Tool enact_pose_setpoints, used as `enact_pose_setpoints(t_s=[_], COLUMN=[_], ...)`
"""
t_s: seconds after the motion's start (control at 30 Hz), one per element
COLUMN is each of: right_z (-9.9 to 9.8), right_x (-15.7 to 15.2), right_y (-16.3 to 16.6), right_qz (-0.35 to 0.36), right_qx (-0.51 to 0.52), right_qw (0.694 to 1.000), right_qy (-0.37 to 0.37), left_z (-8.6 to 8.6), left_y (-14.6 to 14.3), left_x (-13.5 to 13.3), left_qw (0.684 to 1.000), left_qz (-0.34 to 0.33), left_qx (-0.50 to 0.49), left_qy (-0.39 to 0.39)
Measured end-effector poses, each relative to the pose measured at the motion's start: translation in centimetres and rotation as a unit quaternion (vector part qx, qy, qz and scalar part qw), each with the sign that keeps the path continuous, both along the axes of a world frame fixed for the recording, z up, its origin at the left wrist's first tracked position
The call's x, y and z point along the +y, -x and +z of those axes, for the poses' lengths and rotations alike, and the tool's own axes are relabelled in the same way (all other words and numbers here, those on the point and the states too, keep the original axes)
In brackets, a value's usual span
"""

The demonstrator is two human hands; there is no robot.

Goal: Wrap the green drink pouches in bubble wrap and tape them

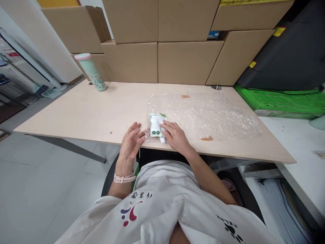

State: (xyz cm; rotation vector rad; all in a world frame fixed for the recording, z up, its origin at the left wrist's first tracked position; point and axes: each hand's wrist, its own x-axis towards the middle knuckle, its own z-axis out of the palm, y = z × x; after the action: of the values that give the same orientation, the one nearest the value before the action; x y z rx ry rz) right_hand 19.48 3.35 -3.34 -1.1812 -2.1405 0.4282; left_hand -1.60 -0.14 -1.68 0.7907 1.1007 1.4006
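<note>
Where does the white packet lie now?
In the head view, the white packet lies near the front edge of the table, on the left end of the bubble wrap, between the left hand and right hand.

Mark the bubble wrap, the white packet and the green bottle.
Bubble wrap (203,114), head view: middle of the sheet.
White packet (154,124), head view: printed front.
Green bottle (93,73), head view: middle of the body.

Pale table (114,110): bubble wrap (210,113), mint tumbler (93,74), cardboard boxes (135,62).
</note>
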Motion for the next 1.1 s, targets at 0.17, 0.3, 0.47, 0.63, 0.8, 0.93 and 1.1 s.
enact_pose_setpoints(t_s=[0.17,0.3,0.47,0.63,0.8,0.93,1.1], right_z=[0.1,0.3,0.9,0.6,0.1,0.3,0.6], right_x=[0.0,-0.1,-0.4,-1.3,-2.9,-3.7,-3.3], right_y=[-0.3,-1.3,-3.3,-6.2,-8.5,-9.4,-10.3], right_qz=[0.012,0.037,0.063,0.001,-0.016,-0.036,-0.177], right_qx=[0.049,0.104,0.122,0.004,-0.065,0.031,0.149], right_qw=[0.999,0.993,0.988,0.999,0.998,0.999,0.971], right_qy=[0.01,0.045,0.066,0.053,0.018,0.017,0.057], left_z=[0.1,-0.3,-1.2,-2.0,-2.0,-1.3,-0.7], left_y=[-3.1,-7.1,-10.9,-13.0,-14.0,-14.4,-14.7], left_x=[0.4,0.1,1.9,4.0,3.9,3.6,3.4], left_qw=[0.999,0.946,0.776,0.744,0.705,0.665,0.63], left_qz=[-0.014,-0.024,-0.007,-0.079,-0.171,-0.197,-0.205], left_qx=[0.008,0.238,0.498,0.532,0.595,0.642,0.669], left_qy=[-0.05,-0.217,-0.386,-0.396,-0.346,-0.327,-0.337])
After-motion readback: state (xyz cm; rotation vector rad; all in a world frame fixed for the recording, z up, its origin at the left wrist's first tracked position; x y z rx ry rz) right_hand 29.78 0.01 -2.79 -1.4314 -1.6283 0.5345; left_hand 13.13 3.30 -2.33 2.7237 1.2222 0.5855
